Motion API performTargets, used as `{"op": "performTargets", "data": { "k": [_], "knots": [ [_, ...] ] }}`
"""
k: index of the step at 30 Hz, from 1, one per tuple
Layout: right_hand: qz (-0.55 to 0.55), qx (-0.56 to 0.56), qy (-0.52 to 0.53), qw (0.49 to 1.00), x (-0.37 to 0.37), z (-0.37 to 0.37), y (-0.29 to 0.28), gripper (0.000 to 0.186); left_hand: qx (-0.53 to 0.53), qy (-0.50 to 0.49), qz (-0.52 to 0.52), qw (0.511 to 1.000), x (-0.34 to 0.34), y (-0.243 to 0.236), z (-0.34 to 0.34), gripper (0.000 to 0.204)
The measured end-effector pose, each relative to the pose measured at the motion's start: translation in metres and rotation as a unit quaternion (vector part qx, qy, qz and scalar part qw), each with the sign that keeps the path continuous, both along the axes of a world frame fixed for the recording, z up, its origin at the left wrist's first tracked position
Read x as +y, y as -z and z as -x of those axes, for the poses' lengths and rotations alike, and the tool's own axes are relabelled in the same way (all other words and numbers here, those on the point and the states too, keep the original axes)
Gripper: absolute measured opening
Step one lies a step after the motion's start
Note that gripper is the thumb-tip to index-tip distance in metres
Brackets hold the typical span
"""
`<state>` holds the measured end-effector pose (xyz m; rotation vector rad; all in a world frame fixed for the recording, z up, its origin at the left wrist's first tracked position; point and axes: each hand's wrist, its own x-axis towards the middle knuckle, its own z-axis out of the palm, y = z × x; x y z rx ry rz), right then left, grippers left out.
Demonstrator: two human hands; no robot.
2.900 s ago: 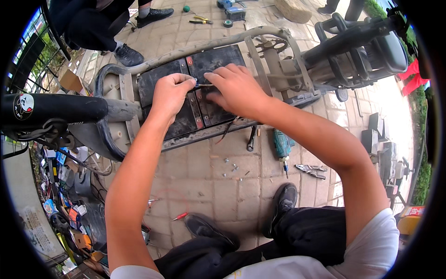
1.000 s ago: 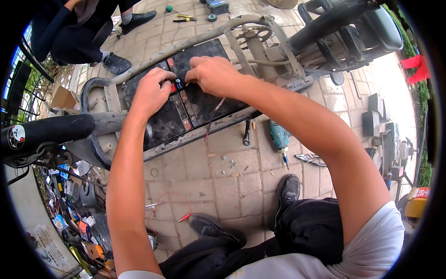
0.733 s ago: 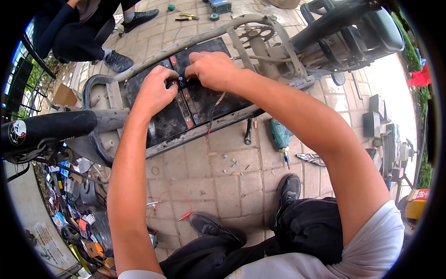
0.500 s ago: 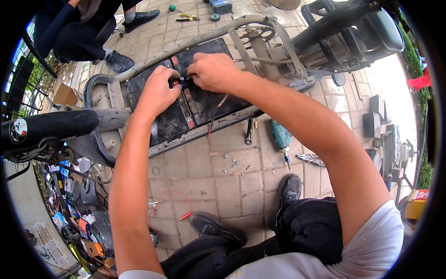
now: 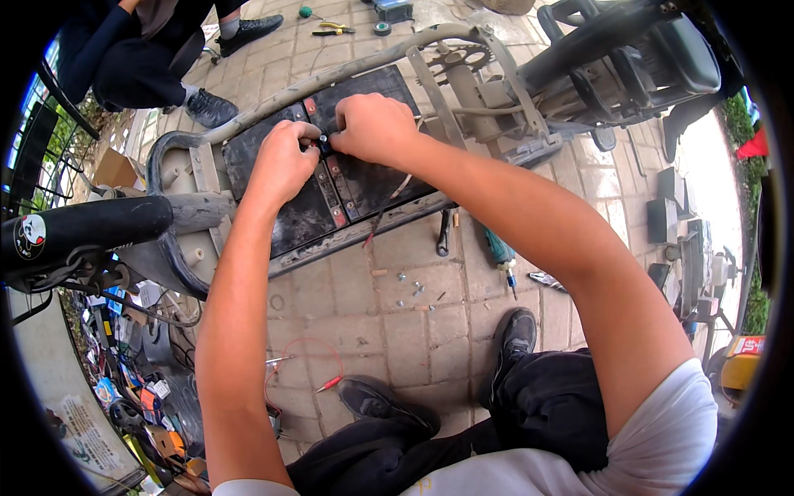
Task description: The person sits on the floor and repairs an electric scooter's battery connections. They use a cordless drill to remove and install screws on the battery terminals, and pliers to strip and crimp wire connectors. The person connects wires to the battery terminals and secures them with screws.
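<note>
Black batteries (image 5: 285,217) lie side by side in the open frame of an electric scooter or bike (image 5: 331,258). Where they meet, rows of terminals with red and dark ends (image 5: 339,183) run across them. Both my hands meet over the far end of these terminals. My left hand (image 5: 286,157) has thumb and forefinger pinched close together at a terminal. My right hand (image 5: 376,126) is curled, its fingertips closed beside a small dark piece (image 5: 323,142) at the same spot. What either hand grips is hidden by the fingers. A loose wire (image 5: 400,187) hangs across the right battery.
A wrench (image 5: 444,233), a teal power screwdriver (image 5: 500,248), small bolts (image 5: 417,288) and a red test lead (image 5: 331,383) lie on the paving. Yellow-handled pliers (image 5: 333,30) are beyond the frame. A person (image 5: 136,74) crouches at far left. Clutter (image 5: 153,388) fills the left side.
My right hand has turned and drawn slightly left, closing nearer my left hand. My left hand stays almost still. A person's dark-clad leg has appeared behind the scooter at far right.
</note>
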<state>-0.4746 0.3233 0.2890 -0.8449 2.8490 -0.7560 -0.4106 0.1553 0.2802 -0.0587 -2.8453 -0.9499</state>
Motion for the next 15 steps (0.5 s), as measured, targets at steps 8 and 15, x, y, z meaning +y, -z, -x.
{"op": "performTargets", "data": {
  "k": [8, 15],
  "knots": [
    [-0.006, -0.047, 0.042, 0.998, -0.0074, -0.0065, -0.0055, 0.025, 0.001, 0.018, -0.031, 0.999, 0.0001, 0.0003, -0.0010, 0.024],
    [-0.020, -0.054, 0.020, 0.998, -0.0067, 0.0016, -0.0109, 0.026, -0.016, 0.025, -0.008, 1.000, -0.0004, 0.0013, 0.0033, 0.026]
  ]
}}
